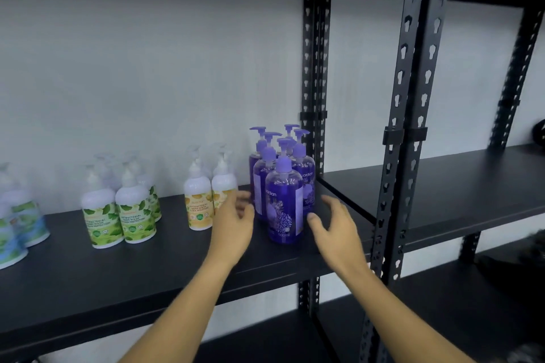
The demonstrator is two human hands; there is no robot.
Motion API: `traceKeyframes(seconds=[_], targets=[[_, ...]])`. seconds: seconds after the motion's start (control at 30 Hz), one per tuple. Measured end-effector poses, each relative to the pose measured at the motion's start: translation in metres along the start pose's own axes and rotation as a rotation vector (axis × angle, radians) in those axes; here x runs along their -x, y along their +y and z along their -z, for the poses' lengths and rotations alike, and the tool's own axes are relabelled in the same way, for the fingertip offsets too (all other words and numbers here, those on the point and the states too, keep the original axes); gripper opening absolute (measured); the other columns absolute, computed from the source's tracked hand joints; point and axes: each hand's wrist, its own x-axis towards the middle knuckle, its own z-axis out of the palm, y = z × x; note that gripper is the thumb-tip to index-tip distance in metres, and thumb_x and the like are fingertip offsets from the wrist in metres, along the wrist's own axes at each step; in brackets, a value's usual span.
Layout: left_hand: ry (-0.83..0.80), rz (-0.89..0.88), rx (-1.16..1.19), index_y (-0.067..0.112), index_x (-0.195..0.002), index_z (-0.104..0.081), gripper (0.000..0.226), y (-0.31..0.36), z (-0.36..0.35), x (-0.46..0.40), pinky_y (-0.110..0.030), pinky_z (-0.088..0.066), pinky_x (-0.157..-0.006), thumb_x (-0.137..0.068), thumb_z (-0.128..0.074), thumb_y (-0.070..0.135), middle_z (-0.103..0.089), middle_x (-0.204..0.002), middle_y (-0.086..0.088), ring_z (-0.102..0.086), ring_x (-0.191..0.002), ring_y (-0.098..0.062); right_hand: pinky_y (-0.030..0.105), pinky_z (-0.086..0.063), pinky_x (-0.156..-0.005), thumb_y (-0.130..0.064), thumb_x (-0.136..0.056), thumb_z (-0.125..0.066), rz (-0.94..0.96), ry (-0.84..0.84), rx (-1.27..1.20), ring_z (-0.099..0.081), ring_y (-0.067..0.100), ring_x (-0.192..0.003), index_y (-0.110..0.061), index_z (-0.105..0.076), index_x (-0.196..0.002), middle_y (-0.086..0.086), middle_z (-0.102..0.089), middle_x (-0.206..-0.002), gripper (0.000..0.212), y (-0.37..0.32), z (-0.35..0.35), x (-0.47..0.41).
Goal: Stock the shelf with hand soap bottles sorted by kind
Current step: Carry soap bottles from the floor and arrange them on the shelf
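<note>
While the black shelf (147, 268) already carries green, yellow and blue kinds in separate groups, the purple soap bottles (280, 174) cluster tightly at its right end. My left hand (234, 222) and right hand (336, 224) flank the front purple bottle (284, 203), both spread wide and empty. A careless nudge could topple the packed cluster.

The front purple bottle (283, 203) reads "500ml"; the green-label bottle (135, 209) reads "ANTIBACTERIAL HAND WASH".
</note>
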Motion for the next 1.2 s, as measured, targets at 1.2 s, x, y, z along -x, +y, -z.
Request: traceKeyframes(seconds=[1.2], targets=[[-0.014,0.100,-0.082,0.013,-0.145,-0.030,0.080,-0.019,-0.049,-0.022,-0.031,-0.043,-0.098,-0.082,-0.077,0.028,-0.045,-0.142,-0.008,-0.046,-0.130,-0.024,0.009,-0.048,-0.086,-0.034,-0.086,-0.074,0.101,-0.151,-0.368,-0.055,-0.008,-0.115,-0.030,-0.035,-0.149,-0.019,-0.055,-0.131,0.074,0.025,0.012,-0.032]])
